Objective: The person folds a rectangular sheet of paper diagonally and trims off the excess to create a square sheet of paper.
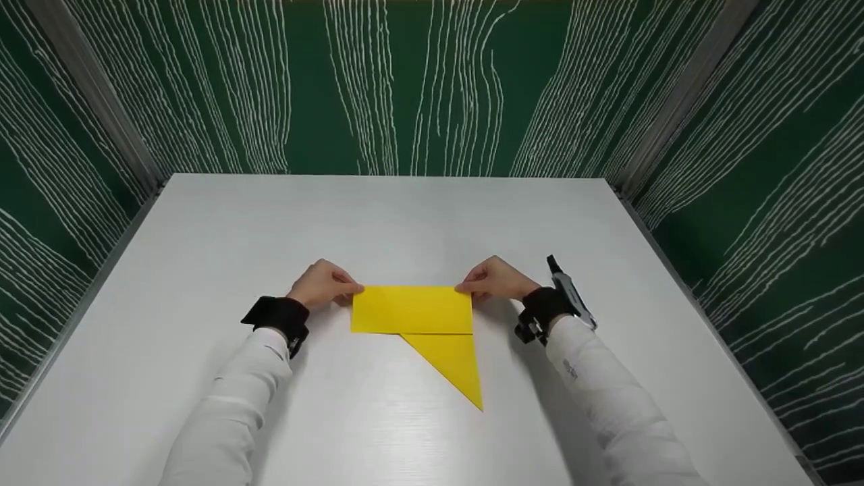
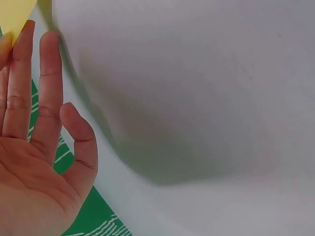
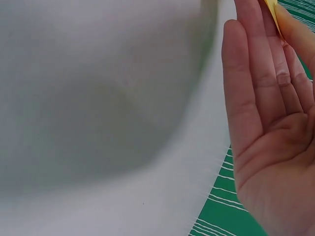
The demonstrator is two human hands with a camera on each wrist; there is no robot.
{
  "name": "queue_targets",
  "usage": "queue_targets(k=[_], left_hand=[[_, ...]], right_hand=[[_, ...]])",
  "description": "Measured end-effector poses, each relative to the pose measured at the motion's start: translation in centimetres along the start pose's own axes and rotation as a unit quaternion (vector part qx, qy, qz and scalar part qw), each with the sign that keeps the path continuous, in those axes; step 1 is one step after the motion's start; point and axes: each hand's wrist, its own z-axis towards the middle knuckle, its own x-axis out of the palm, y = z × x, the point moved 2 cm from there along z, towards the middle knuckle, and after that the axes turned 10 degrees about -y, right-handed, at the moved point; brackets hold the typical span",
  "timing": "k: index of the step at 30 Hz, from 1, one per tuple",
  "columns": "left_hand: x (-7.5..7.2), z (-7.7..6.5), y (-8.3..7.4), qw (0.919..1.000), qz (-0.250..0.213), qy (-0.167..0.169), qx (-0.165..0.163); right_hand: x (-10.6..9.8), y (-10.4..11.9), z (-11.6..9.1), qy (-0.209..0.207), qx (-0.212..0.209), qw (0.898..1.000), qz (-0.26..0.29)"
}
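A folded sheet of yellow paper [image 1: 413,310] is held up between both hands over the white table. Its upper part is a rectangle, and a triangular flap hangs below on the right, its tip pointing down. At the upper left corner my left hand [image 1: 325,283] pinches the paper between thumb and fingers. My right hand [image 1: 498,278] pinches the upper right corner likewise. In the left wrist view only a corner of the yellow paper [image 2: 15,17] shows, by the fingertips. A thin yellow edge of the paper [image 3: 273,14] appears beside the thumb in the right wrist view.
The white table [image 1: 391,229] stretches under both arms. Green panels with wavy white lines [image 1: 432,88] stand behind it and along both sides, joined by grey posts [image 1: 101,81]. Black straps [image 1: 280,320] sit on the wrists, over white sleeves [image 1: 229,412].
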Motion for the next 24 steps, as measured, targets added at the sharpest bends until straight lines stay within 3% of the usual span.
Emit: queue_targets(k=[6, 10, 14, 19, 21, 24], left_hand=[[0.2, -0.2, -0.4, 0.9979, 0.059, -0.021, -0.011], [0.5, -0.3, -0.4, 0.9968, 0.073, -0.029, -0.008], [1.3, -0.5, -0.3, 0.9928, 0.102, -0.063, 0.002], [3.0, -1.0, -1.0, 0.9786, 0.154, -0.124, 0.057], [3.9, -1.3, -1.4, 0.973, 0.175, -0.123, 0.088], [5.3, -1.9, -2.0, 0.9637, 0.209, -0.091, 0.138]], right_hand=[[0.6, -0.4, 0.4, -0.011, 0.006, 1.0, -0.014], [1.0, -0.6, 0.6, -0.012, 0.012, 1.0, -0.024], [1.2, -0.5, 0.7, -0.013, 0.008, 0.999, -0.036], [1.3, -0.5, 0.8, -0.021, 0.005, 0.998, -0.051], [1.3, -0.6, 0.9, -0.021, 0.007, 0.998, -0.054], [1.4, -0.6, 0.8, -0.021, 0.008, 0.998, -0.056]])
